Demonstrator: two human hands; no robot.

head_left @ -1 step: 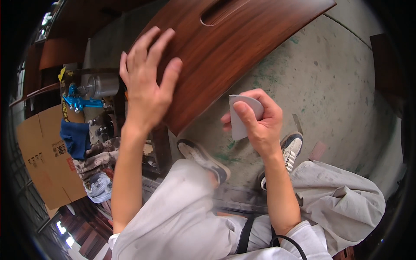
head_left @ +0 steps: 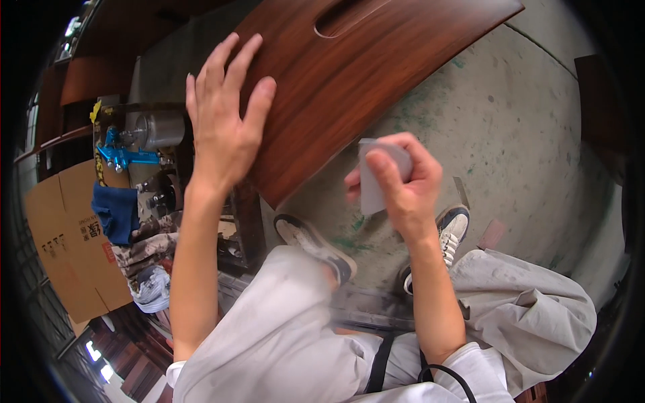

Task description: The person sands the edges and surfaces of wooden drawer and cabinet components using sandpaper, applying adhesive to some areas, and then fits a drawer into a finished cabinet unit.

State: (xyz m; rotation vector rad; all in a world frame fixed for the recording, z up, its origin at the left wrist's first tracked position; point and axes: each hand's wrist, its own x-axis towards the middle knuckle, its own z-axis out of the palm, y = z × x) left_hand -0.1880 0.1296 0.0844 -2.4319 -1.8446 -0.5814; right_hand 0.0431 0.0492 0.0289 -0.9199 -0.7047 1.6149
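1 left hand [head_left: 227, 138], fingers spread, at the left edge of a brown wood-grained panel [head_left: 329, 101], contact unclear; 1 right hand [head_left: 408, 188], clamped on a flat grey sheet [head_left: 373, 185] near the panel's lower-right edge. Stained concrete floor [head_left: 497, 141] extends rightward. Panel: smooth, with 1 rounded slot [head_left: 339, 21].

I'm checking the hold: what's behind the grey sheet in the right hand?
Fingertips of the right hand and the floor show left of the grey sheet; the rest behind it is covered.
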